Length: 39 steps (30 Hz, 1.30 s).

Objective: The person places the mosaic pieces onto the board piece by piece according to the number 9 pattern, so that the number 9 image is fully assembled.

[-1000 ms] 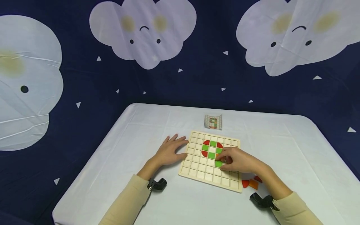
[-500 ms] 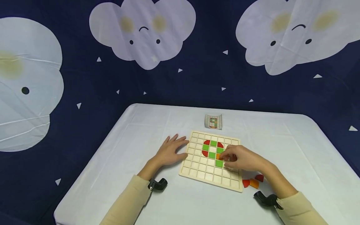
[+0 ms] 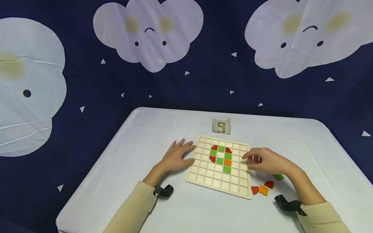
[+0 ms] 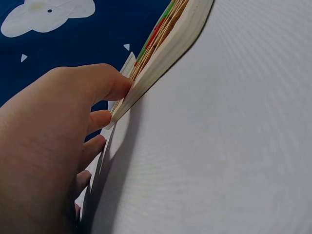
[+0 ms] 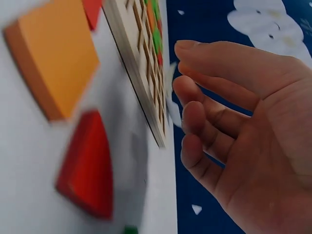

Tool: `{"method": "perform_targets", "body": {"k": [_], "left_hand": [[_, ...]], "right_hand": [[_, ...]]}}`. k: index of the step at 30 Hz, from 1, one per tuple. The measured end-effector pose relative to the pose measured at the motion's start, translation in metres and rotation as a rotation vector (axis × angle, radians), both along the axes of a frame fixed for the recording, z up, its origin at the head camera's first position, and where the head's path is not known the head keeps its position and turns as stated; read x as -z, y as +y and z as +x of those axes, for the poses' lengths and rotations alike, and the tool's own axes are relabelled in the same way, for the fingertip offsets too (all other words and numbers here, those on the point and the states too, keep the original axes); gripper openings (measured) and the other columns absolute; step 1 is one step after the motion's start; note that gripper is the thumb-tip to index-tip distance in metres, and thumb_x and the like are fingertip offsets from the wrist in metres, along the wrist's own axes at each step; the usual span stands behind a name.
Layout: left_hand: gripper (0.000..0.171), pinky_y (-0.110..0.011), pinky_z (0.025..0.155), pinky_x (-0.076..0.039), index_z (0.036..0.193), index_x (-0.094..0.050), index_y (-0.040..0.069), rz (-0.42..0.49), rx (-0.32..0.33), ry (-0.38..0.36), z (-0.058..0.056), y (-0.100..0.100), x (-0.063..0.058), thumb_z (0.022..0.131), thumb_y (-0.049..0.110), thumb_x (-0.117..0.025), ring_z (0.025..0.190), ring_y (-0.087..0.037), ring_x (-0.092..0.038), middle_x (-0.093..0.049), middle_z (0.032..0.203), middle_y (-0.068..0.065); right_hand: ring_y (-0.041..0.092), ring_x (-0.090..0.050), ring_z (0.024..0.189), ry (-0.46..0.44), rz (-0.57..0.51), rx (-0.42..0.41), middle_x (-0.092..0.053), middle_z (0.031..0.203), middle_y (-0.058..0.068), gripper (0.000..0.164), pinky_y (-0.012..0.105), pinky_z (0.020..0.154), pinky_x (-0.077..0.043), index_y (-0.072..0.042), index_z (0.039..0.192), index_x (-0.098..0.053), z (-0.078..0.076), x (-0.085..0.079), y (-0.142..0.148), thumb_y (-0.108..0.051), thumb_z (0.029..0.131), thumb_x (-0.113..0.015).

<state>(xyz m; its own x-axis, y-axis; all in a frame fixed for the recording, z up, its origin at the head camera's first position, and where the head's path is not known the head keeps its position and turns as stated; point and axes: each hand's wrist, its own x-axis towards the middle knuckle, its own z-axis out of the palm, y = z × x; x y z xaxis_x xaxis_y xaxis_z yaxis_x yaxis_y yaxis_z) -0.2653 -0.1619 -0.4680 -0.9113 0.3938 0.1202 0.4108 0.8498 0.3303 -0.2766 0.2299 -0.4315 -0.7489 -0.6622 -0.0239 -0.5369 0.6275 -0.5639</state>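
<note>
A wooden grid board (image 3: 204, 173) lies on the white table. Set in its cells are green squares such as the lower green tile (image 3: 227, 169), red quarter-round tiles (image 3: 214, 147) and one orange square (image 3: 227, 162). With fingers spread, my left hand (image 3: 175, 157) touches the board's left edge; in the left wrist view its thumb (image 4: 119, 87) rests against that edge. Over the right edge hovers my right hand (image 3: 269, 161), fingers loosely bent. Nothing shows between its fingers in the right wrist view, where the board (image 5: 139, 68) stands beyond the fingertips.
Right of the board lie loose tiles: an orange square (image 3: 263, 190), a red quarter-round (image 3: 254, 190), another red quarter-round (image 3: 269, 184) and a green piece (image 3: 278, 177) partly behind the right wrist. A small printed pattern card (image 3: 221, 126) lies behind the board. Dark cloud-patterned fabric (image 3: 175, 94) hangs beyond.
My right hand has left the orange square in its cell above the lower green tile and moved right to the board's edge. The left hand has stayed put.
</note>
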Motion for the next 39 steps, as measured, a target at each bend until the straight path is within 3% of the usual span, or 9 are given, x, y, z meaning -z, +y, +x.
{"method": "perform_targets", "body": {"k": [12,28,39], "left_hand": [[0.06,-0.047,0.115,-0.004,0.141,-0.05,0.028,0.015,0.011,0.003,-0.002,0.002,0.003,0.087,0.052,-0.056,0.144,-0.021,-0.017,-0.036,0.151,0.007],[0.061,-0.048,0.115,-0.005,0.142,-0.049,0.028,-0.001,0.006,0.01,-0.002,-0.001,0.001,0.087,0.054,-0.054,0.144,-0.022,-0.018,-0.035,0.151,0.008],[0.061,-0.047,0.115,-0.005,0.142,-0.048,0.029,-0.016,-0.007,0.006,-0.002,0.0,0.003,0.087,0.054,-0.054,0.144,-0.021,-0.017,-0.035,0.151,0.009]], "right_hand": [[0.015,-0.052,0.076,-0.053,0.01,0.129,-0.061,0.093,-0.003,0.04,0.025,0.061,-0.045,-0.016,0.118,-0.066,-0.01,-0.005,0.048,-0.028,0.081,-0.078],[0.016,-0.049,0.076,-0.206,0.003,0.122,-0.055,0.091,0.005,0.044,0.026,0.061,-0.041,-0.007,0.114,-0.062,-0.017,0.007,0.085,-0.02,0.076,-0.08],[0.016,-0.049,0.074,-0.205,0.026,0.12,-0.054,0.091,0.005,0.05,0.026,0.059,-0.041,-0.008,0.116,-0.061,-0.017,0.011,0.086,-0.025,0.074,-0.082]]}}
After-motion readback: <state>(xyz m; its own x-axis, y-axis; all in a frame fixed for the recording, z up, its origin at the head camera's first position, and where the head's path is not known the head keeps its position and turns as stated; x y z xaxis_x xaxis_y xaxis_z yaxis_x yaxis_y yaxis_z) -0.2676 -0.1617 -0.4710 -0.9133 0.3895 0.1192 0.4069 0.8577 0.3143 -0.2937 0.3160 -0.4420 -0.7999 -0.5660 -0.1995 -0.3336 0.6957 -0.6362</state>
